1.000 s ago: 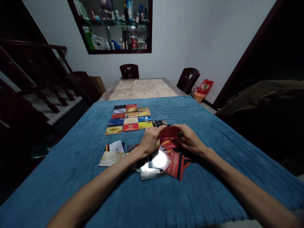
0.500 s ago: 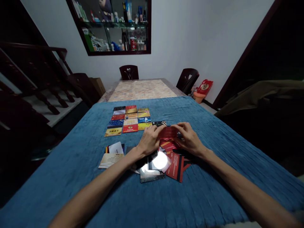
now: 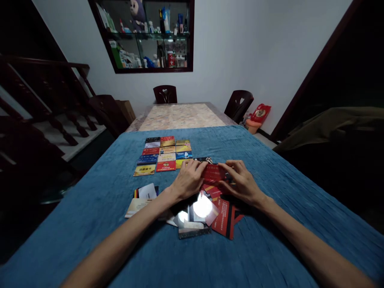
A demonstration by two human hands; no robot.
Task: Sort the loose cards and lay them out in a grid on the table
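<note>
In the head view, the left hand [image 3: 187, 180] and the right hand [image 3: 244, 182] held a red card [image 3: 213, 173] between them, fingers pinched in narrowly at its left and right ends. The card was tilted above a loose pile of cards [image 3: 222, 218], with a black patterned card [image 3: 207, 160] peeking out just behind it.

The hands and the left forearm stood in the way of parts of the pile, and a bright glare washed out the faces of some cards there. Left of the pile lay a small group of cards [image 3: 136, 206], partly overlapping. Beyond it, neat rows of cards [image 3: 166, 166] in gold, red, blue and yellow were spread on a blue cloth [image 3: 99, 224].

The cloth covered the near part of a table [image 3: 180, 116], whose patterned top showed at the far end. Dark chairs stood around that end, near a red bag [image 3: 261, 113] and an orange bin [image 3: 253, 126]. A glass-shelved cabinet [image 3: 153, 36] full of bottles was set in the wall, and a dark wooden railing [image 3: 45, 62] ran along the left.
</note>
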